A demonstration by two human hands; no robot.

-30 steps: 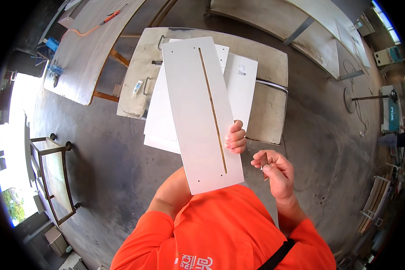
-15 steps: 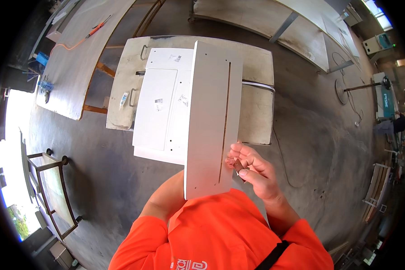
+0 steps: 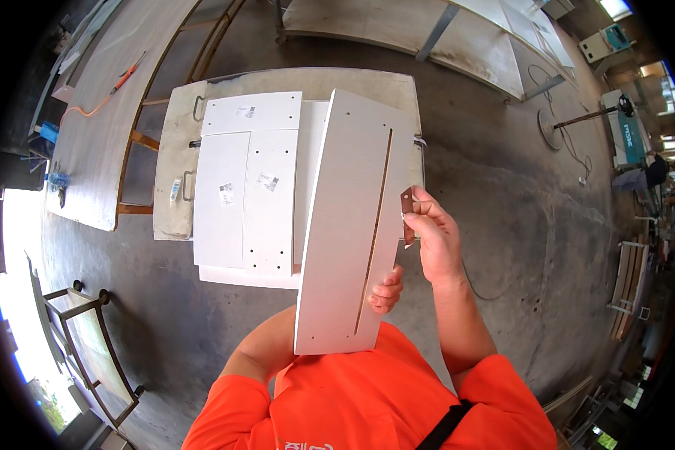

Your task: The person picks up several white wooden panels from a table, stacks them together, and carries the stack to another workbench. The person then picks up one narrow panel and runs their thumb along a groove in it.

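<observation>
A long white board (image 3: 345, 225) with a narrow brown-lined groove and small holes near its ends stands tilted in front of my body. My left arm passes behind it, and the fingers of my left hand (image 3: 386, 291) curl round its right edge near the bottom. Pinched in my right hand (image 3: 435, 232) is a small flat reddish-brown strip (image 3: 407, 195) with a hole near its upper end. This strip is held upright close to the board's right edge; I cannot tell whether they touch. Its exact kind does not show.
White panels (image 3: 221, 202) with small labels lie stacked on a worn worktable (image 3: 174, 161) ahead. On the left bench (image 3: 97, 142) lies an orange corded tool (image 3: 124, 79). A wheeled frame (image 3: 101, 337) stands at lower left, a round-based stand (image 3: 550, 129) at right.
My right hand has moved up along the board's right edge with the brown strip, now turned upright. The left fingers now show at that edge. The view has shifted, and the board leans more.
</observation>
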